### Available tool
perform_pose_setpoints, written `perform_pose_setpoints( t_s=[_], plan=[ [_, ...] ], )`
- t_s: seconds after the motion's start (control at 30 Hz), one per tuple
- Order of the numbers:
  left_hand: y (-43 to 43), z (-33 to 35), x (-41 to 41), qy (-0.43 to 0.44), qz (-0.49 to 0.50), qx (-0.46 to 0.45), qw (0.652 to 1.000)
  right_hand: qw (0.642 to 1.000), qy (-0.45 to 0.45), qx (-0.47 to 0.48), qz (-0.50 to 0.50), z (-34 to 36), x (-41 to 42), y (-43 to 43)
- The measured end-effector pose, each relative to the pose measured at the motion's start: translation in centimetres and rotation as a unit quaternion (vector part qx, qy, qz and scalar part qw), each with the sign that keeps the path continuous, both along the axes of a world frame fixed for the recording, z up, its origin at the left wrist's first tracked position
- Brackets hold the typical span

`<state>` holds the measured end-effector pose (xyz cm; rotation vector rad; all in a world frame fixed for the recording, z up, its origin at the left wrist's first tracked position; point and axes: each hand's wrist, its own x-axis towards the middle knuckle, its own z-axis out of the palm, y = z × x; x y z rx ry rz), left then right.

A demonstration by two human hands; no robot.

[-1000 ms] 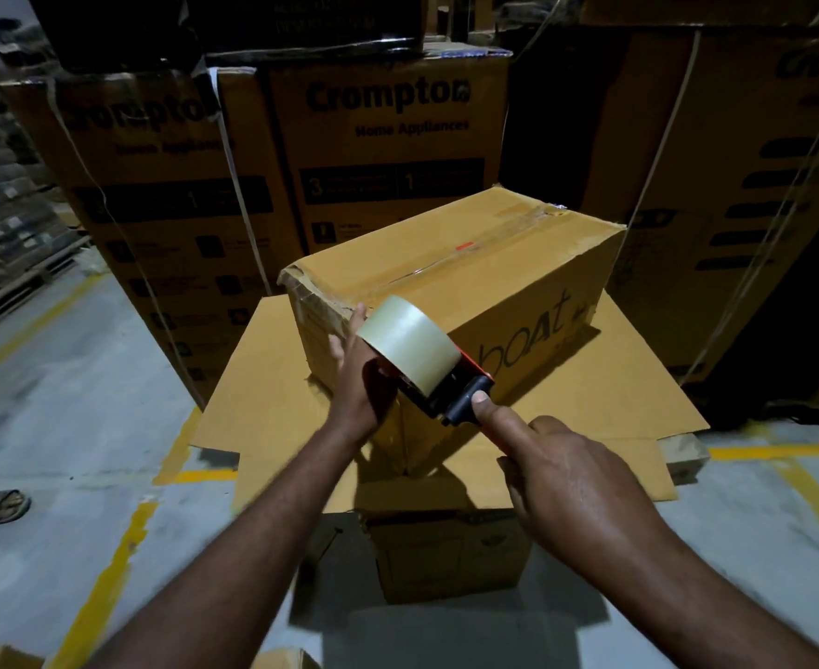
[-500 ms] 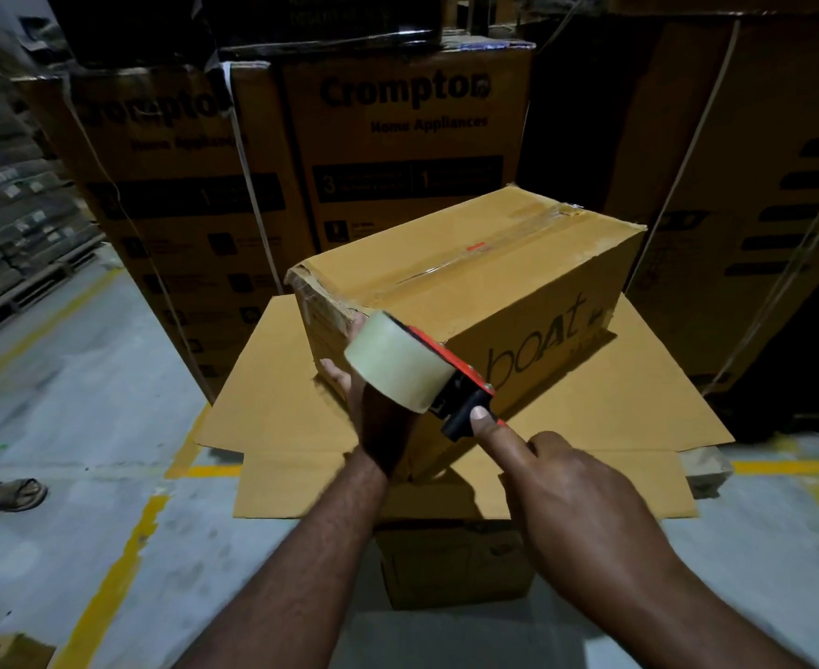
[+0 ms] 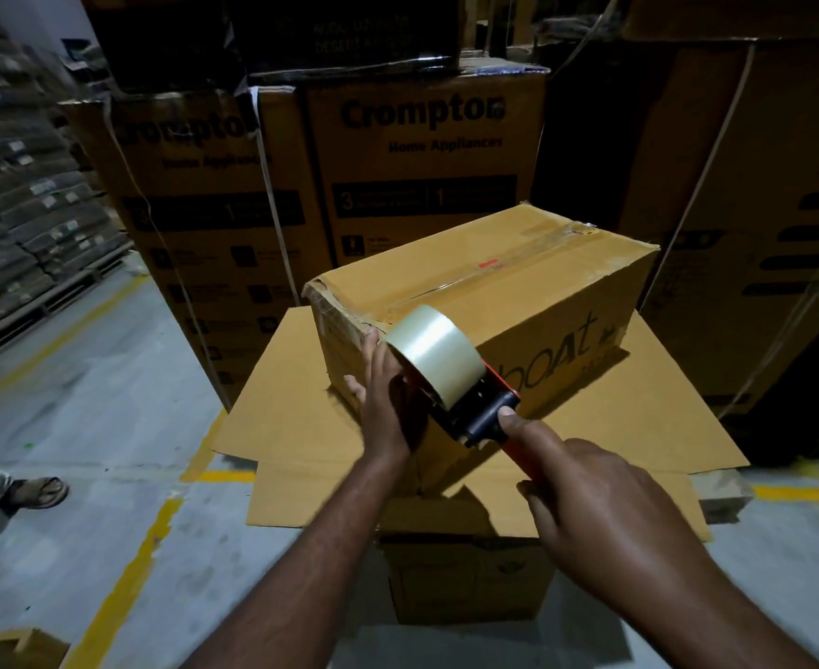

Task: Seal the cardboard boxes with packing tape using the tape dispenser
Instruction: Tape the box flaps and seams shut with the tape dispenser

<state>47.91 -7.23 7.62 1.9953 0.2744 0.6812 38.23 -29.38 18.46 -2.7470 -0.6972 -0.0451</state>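
From my head camera, the boat box point(image 3: 518, 301) sits on flattened cardboard flaps point(image 3: 301, 403), with a strip of clear tape along its top seam. My left hand point(image 3: 388, 408) lies flat against the near end face of the boat box, fingers straight; the roll hides most of them, so I cannot tell whether they press on tape. My right hand point(image 3: 590, 494) is wrapped round the red handle of the tape dispenser point(image 3: 484, 417), forefinger stretched onto its black body, most of the handle lost inside my palm. The tape roll point(image 3: 434, 352) stands at the near top corner of the boat box; the blade end is out of sight behind it. Under the flaps a lower box point(image 3: 465, 581) shows only its front. Behind the boat box stand Crompton cartons point(image 3: 422, 176), dim and partly unreadable. Far left of the boat box, a sandalled foot point(image 3: 35, 492) is cut off by the edge.
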Motion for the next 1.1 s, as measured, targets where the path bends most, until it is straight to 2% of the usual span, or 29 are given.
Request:
perform_pose_setpoints(
  t_s=[0.07,0.13,0.27,0.37,0.5,0.57,0.8,0.97,1.1],
  plan=[
    [1.4,-0.3,0.2,-0.017,-0.026,0.079,0.996,0.999,0.037,0.012,-0.019,0.0,0.8,-0.8],
    [2.1,0.4,-0.2,-0.040,-0.046,0.090,0.994,0.996,0.063,0.027,-0.055,1.4,1.2,-1.6],
    [1.1,-0.7,0.3,-0.109,-0.038,0.177,0.977,0.975,0.120,0.170,-0.077,3.9,2.6,-4.1],
    [-0.4,-1.2,1.8,-0.147,0.025,0.128,0.981,0.960,0.120,0.244,-0.061,5.2,3.8,-5.0],
    [-2.8,-1.5,3.2,-0.167,0.151,0.064,0.972,0.947,0.130,0.289,-0.057,4.7,4.6,-4.5],
    [-3.2,-1.7,3.8,-0.182,0.185,0.066,0.964,0.942,0.140,0.299,-0.058,4.0,4.8,-4.0],
    [-0.2,-1.4,4.3,-0.208,0.150,0.052,0.965,0.937,0.151,0.309,-0.055,2.8,5.0,-4.3],
    [6.4,0.2,2.7,-0.118,0.167,-0.058,0.977,0.935,0.137,0.323,-0.050,2.8,5.1,-4.5],
    [8.3,1.2,1.9,-0.071,0.136,-0.102,0.983,0.932,0.130,0.338,-0.038,2.6,5.9,-3.3]
  ],
)
